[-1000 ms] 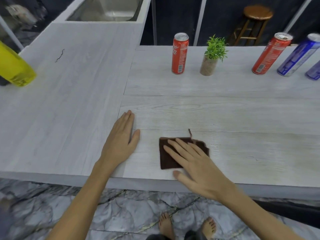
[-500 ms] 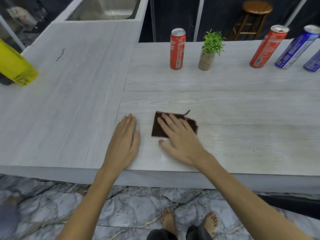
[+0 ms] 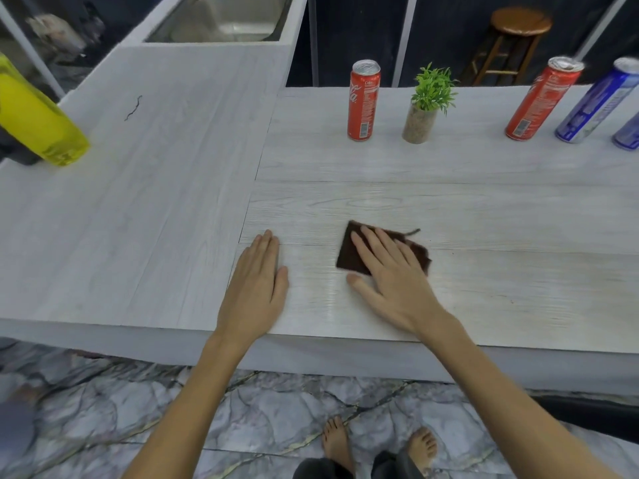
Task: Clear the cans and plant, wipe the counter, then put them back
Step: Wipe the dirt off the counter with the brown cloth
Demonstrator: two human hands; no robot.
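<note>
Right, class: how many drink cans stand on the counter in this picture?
4. One red can stands left of the plant; a second red can right of it; a blue can next; another blue can is cut off by the right edge. More may lie beyond.

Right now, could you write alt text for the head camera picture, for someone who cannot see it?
A person's right hand presses a dark brown cloth flat on a pale wood-grain counter, while the left hand rests flat beside it. Along the far edge stand two red cola cans, a small potted plant and blue cans.
</note>
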